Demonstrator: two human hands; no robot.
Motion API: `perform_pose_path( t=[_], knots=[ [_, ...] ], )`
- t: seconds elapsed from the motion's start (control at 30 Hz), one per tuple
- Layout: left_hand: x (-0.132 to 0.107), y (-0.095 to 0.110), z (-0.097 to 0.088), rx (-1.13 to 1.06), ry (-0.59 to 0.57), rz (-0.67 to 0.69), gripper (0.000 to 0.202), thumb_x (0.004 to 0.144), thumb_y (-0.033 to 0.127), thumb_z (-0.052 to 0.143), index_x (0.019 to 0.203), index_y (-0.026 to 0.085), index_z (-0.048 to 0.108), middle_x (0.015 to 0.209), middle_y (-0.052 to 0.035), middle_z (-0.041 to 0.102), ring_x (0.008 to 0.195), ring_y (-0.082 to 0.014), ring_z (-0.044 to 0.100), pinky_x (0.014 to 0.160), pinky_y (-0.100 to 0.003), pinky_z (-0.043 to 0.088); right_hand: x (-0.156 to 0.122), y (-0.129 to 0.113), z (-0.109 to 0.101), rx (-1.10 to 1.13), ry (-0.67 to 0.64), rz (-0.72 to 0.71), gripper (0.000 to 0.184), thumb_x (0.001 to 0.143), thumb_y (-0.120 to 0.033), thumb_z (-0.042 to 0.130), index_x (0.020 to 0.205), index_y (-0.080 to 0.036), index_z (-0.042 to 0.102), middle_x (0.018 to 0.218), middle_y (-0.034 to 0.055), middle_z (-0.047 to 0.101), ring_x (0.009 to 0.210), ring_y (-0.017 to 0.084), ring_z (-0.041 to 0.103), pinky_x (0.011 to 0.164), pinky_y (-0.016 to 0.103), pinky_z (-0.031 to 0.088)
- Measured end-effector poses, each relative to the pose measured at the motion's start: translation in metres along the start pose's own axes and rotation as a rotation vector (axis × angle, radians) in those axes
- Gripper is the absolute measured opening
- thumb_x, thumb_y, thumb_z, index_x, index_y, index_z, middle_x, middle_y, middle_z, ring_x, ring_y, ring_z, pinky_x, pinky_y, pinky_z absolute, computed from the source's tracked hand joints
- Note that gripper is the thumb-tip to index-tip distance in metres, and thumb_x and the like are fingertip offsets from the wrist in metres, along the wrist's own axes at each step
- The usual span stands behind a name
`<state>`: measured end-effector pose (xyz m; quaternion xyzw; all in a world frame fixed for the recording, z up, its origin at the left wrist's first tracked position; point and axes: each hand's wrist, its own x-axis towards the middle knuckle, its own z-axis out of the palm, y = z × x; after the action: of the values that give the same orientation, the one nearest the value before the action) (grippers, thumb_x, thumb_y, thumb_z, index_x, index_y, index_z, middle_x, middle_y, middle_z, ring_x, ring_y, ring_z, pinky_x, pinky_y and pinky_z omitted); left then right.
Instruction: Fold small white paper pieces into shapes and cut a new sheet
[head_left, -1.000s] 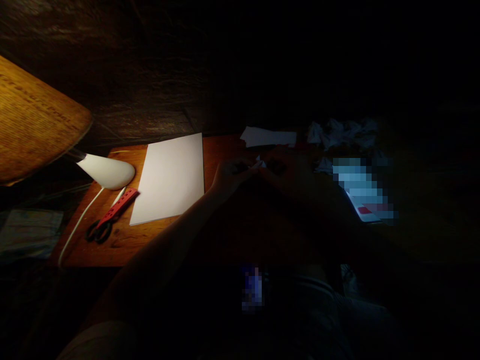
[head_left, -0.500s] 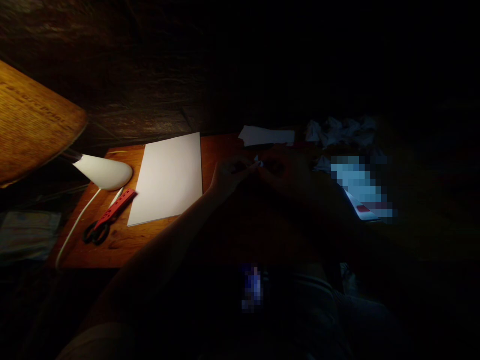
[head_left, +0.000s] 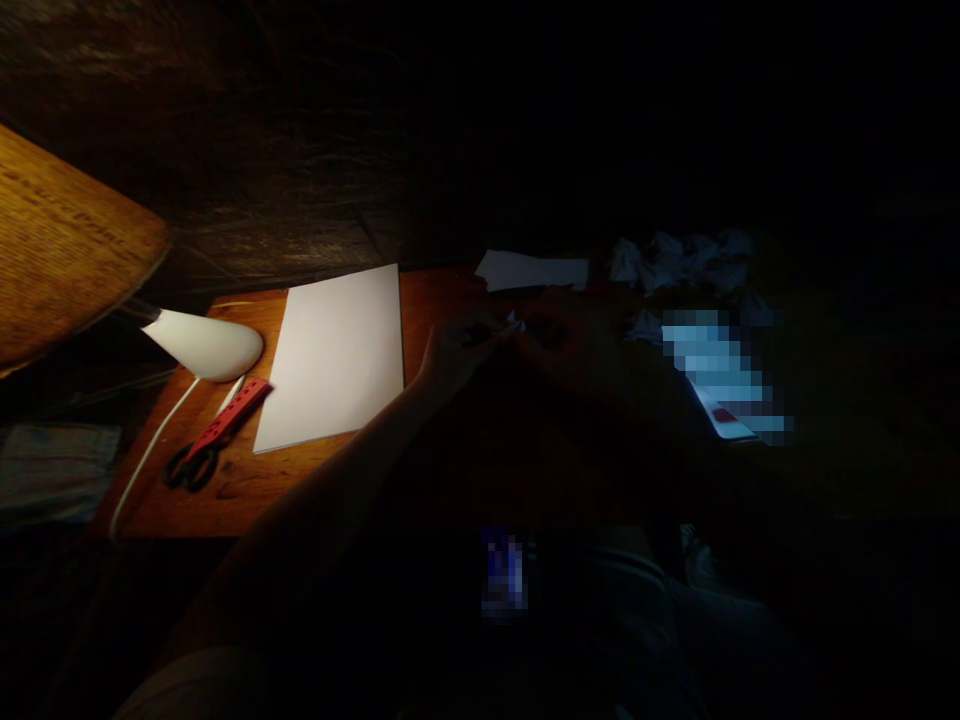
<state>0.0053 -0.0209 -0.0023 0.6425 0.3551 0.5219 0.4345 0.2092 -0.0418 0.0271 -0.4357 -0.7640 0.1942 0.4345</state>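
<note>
The left grip [head_left: 454,345] pinches a small folded paper [head_left: 515,323]

Thumb and fingers of the left grip are closed on the folded paper, which sits between the two hands over the middle of the counter [head_left: 240,510]. The right grip [head_left: 559,335] meets it from the other side; it is too dark to tell how far its fingers are closed.

Just beyond the hands lie white paper pieces [head_left: 536,270]. To the left, touching or nearly under the left forearm, is a white sheet [head_left: 334,355], then black-handled scissors [head_left: 193,467] with a red piece [head_left: 232,412] at their blade end. Past them stands a lamp [head_left: 210,345], its glowing shade [head_left: 67,245] tilted.

Off to the right, crumpled-looking white papers [head_left: 671,262] cluster behind a lit flat device [head_left: 724,415], its face pixelated.
</note>
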Motion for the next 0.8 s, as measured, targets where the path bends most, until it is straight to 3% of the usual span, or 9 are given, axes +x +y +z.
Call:
perform_pose_path(
  t=[0.47, 0.8],
  knots=[
    [-0.0001, -0.0003, 0.0005, -0.036, 0.003, 0.028, 0.027, 0.084, 0.04, 0.098, 0.081, 0.02, 0.08, 0.085, -0.0003, 0.076, 0.08, -0.0126, 0.072, 0.072, -0.023, 0.056, -0.0019, -0.0032, 0.0028, -0.015, 0.046, 0.009, 0.012, 0.095, -0.034, 0.072, 0.095, -0.022, 0.076, 0.091, 0.0048, 0.074, 0.084, 0.022, 0.066, 0.072, 0.035, 0.044],
    [0.0005, -0.0043, -0.0005, -0.007, 0.0, 0.051, 0.034, 0.085, 0.048, 0.098, 0.081, 0.021, 0.078, 0.085, -0.0011, 0.074, 0.081, -0.0139, 0.07, 0.073, -0.026, 0.056, -0.0023, -0.0032, 0.0047, 0.005, 0.065, 0.034, 0.01, 0.092, -0.032, 0.074, 0.092, -0.022, 0.075, 0.092, 0.0045, 0.075, 0.083, 0.021, 0.067, 0.072, 0.035, 0.044]
  ],
)
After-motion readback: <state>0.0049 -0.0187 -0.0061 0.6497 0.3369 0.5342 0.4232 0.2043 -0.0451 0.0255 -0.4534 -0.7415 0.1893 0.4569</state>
